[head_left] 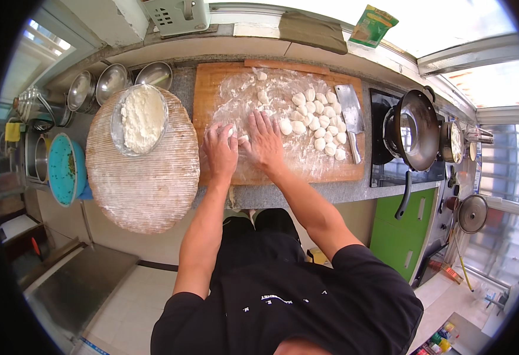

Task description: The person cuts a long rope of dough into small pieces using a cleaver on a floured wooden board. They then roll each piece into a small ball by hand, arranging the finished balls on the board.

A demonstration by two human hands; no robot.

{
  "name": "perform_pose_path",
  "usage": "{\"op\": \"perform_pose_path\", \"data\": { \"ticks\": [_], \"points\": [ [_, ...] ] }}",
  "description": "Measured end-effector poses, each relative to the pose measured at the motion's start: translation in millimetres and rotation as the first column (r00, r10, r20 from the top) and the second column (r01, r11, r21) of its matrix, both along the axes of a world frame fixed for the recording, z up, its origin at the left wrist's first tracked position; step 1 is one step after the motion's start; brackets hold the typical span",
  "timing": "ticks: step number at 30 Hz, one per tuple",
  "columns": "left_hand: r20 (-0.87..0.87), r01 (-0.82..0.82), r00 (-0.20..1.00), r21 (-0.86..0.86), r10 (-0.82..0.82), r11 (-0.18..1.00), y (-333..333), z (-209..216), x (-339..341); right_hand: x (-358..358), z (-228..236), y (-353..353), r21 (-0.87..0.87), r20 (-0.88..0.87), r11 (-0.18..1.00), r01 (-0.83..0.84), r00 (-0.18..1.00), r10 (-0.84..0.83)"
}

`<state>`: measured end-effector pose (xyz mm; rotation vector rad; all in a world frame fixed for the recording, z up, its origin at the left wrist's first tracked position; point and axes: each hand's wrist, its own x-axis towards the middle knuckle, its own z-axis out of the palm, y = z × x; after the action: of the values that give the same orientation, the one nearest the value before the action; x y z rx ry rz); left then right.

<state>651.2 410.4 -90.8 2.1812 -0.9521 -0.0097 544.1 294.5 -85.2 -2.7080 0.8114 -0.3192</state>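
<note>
A floured wooden board [203, 89] lies on the counter in front of me. My left hand [220, 149] is at its near left part, fingers curled round a small piece of dough [232, 132] that shows at the fingertips. Beside it my right hand [265, 142] rests flat on the board, fingers stretched out. Another bit of dough [243, 139] shows by its thumb; whether they touch I cannot tell. Several round dough pieces [317, 121] are grouped right of my right hand. A few single lumps [263, 96] lie farther back in the flour.
A cleaver [349, 109] lies along the board's right side. Beyond it, a wok [419, 130] sits on the stove. On the left, a round slatted board [141, 195] carries a bowl of flour [143, 118]. Metal bowls [113, 83] and a turquoise basin [64, 168] stand farther left.
</note>
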Motion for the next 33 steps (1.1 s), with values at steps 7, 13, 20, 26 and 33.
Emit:
{"op": "perform_pose_path", "data": {
  "ticks": [7,13,20,26,33],
  "points": [
    [-0.077,0.131,0.989,0.082,-0.125,0.988,0.8,7.7,-20.9,-68.0,2.0,1.9,0.215,-0.098,0.946,-0.244,0.958,0.269],
    [-0.165,0.402,0.906,0.042,-0.39,0.915,-0.1,0.4,-44.9,-98.0,5.6,-28.4,-0.072,-0.236,0.983,-0.166,0.961,0.145],
    [-0.351,0.007,0.935,-0.137,-0.055,0.991,7.9,5.3,-50.9,-64.5,20.2,-33.8,0.13,0.108,0.986,0.107,0.987,-0.121],
    [-0.185,-0.16,0.974,-0.139,0.133,0.977,8.1,-1.4,-19.5,5.3,18.1,-13.0,0.075,0.059,0.997,-0.019,0.998,0.014],
    [-0.175,-0.2,0.966,-0.049,0.188,0.979,2.8,-5.6,-0.9,27.0,1.4,11.8,0.041,-0.072,0.998,-0.05,0.996,0.053]
  ]
}}
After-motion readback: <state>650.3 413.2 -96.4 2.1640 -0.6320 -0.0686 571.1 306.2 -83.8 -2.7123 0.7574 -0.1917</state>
